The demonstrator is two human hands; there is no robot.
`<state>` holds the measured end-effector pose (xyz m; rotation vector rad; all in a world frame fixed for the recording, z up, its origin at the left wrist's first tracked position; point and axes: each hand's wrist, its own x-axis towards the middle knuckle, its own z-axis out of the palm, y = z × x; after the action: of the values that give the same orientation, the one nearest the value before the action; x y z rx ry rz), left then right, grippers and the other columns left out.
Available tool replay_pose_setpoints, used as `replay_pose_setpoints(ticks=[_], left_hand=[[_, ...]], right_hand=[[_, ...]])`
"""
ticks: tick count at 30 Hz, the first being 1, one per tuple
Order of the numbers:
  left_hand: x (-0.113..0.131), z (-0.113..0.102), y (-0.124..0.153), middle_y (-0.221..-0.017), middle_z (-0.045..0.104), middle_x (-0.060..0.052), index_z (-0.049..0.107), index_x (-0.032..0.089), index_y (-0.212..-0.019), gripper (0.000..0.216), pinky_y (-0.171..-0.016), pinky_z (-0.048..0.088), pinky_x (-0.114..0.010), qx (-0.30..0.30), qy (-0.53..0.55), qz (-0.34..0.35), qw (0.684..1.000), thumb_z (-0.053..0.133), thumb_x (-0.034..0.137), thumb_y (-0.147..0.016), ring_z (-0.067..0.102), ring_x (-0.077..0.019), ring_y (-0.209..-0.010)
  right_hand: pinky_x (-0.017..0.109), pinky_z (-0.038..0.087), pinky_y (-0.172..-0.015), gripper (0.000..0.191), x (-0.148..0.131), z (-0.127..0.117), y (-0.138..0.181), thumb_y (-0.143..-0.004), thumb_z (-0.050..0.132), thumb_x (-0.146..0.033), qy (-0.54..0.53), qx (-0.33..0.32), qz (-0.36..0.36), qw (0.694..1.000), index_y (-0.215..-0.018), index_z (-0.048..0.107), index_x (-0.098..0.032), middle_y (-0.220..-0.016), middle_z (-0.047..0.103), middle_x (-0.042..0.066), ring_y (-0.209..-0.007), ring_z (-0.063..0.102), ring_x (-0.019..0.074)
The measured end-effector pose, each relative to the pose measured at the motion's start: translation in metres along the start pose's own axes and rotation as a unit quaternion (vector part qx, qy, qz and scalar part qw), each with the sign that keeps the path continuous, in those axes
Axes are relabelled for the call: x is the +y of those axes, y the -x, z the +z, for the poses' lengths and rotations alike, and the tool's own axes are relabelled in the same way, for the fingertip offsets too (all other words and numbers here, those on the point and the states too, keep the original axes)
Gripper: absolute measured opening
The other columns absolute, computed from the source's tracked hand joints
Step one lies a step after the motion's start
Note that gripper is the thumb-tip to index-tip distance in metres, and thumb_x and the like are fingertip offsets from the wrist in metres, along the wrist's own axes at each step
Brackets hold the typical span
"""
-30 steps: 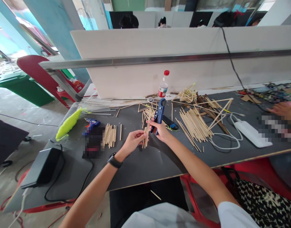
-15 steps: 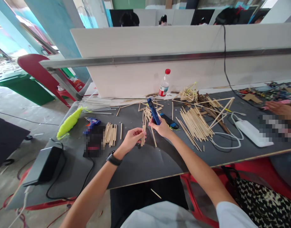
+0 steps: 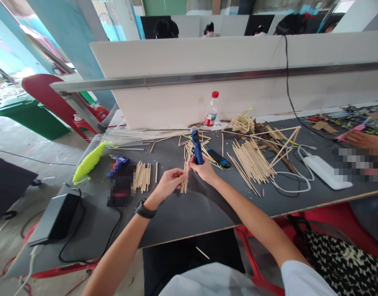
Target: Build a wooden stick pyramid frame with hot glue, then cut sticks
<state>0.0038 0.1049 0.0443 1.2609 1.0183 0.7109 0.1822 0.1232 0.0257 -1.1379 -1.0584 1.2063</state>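
Observation:
My left hand (image 3: 172, 181) is closed around a few thin wooden sticks (image 3: 184, 187), which stand slanted over the dark table. Close beside it, my right hand (image 3: 204, 169) grips a blue hand tool (image 3: 196, 146) whose long body points up and away; its exact kind is unclear. The right fingertips meet the upper part of the held sticks, and I cannot tell whether they pinch one. Behind both hands lie loose sticks and flat stick frames (image 3: 204, 137). A blue-and-black flat object (image 3: 219, 157) rests just right of the tool.
Left of my hands are a short stick bundle (image 3: 142, 176), a blue glue gun (image 3: 117, 162) and a yellow-green pouch (image 3: 89, 162). To the right lie a large stick pile (image 3: 253, 162), a white power strip (image 3: 327, 172) and another person's hand (image 3: 361, 137). A bottle (image 3: 211, 111) stands behind.
My right hand has moved slightly left and down, closer to my left hand, and the blue tool has turned more upright. The left hand keeps the sticks.

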Motion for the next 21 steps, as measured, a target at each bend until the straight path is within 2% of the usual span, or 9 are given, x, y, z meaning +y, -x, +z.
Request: replay_pose_setpoints(ticks=[4,7,10,14,18,21], left_hand=[[-0.001,0.001,-0.001,-0.077,0.070,-0.003,0.067,0.017,-0.087,0.044,-0.055,0.049,-0.021,-0.004,0.000,-0.001,1.000,0.081,0.055,-0.071,0.065,-0.0126,-0.064],[-0.001,-0.001,-0.002,-0.080,0.071,-0.003,0.068,0.016,-0.089,0.045,-0.054,0.048,-0.019,0.002,-0.010,-0.002,1.000,0.080,0.056,-0.072,0.064,-0.0113,-0.064],[-0.002,-0.002,-0.002,-0.079,0.071,-0.003,0.068,0.015,-0.088,0.046,-0.055,0.048,-0.019,0.002,-0.011,-0.006,1.000,0.081,0.056,-0.070,0.064,-0.0112,-0.064],[-0.004,-0.004,-0.004,-0.079,0.071,-0.004,0.070,0.015,-0.089,0.046,-0.055,0.048,-0.019,0.010,-0.009,-0.011,1.000,0.082,0.055,-0.070,0.064,-0.0111,-0.064],[-0.005,-0.011,-0.007,-0.076,0.071,-0.005,0.071,0.014,-0.087,0.047,-0.056,0.048,-0.019,0.046,0.006,-0.018,0.999,0.083,0.055,-0.068,0.065,-0.0118,-0.064],[-0.005,-0.013,-0.008,-0.076,0.071,-0.005,0.071,0.014,-0.086,0.048,-0.056,0.048,-0.020,0.045,0.008,-0.020,0.999,0.084,0.055,-0.066,0.065,-0.0124,-0.063]], right_hand=[[0.026,0.034,-0.051,0.041,-0.007,-0.002,0.000,-0.061,0.088,-0.044,-0.071,-0.013,0.026,0.997,-0.074,0.056,-0.021,-0.067,0.066,-0.002,-0.051,0.051,0.0106],[0.025,0.035,-0.050,0.045,-0.010,-0.003,-0.001,-0.058,0.090,-0.044,-0.120,-0.012,0.040,0.992,-0.074,0.053,-0.022,-0.074,0.070,0.000,-0.053,0.053,0.0103],[0.025,0.035,-0.050,0.047,-0.009,-0.001,-0.001,-0.057,0.091,-0.043,-0.112,-0.002,0.036,0.993,-0.074,0.052,-0.022,-0.066,0.064,-0.003,-0.054,0.055,0.0117],[0.026,0.035,-0.049,0.046,-0.006,0.000,0.000,-0.058,0.091,-0.042,-0.085,0.024,0.016,0.996,-0.071,0.050,-0.023,-0.055,0.054,-0.007,-0.050,0.049,0.0106],[0.026,0.035,-0.050,0.046,-0.007,-0.002,-0.001,-0.059,0.090,-0.043,-0.079,0.024,0.004,0.997,-0.070,0.049,-0.023,-0.054,0.053,-0.007,-0.049,0.047,0.0106],[0.026,0.034,-0.050,0.045,-0.007,-0.003,-0.001,-0.060,0.089,-0.044,-0.061,0.022,0.015,0.998,-0.069,0.050,-0.023,-0.056,0.056,-0.006,-0.049,0.049,0.0110]])
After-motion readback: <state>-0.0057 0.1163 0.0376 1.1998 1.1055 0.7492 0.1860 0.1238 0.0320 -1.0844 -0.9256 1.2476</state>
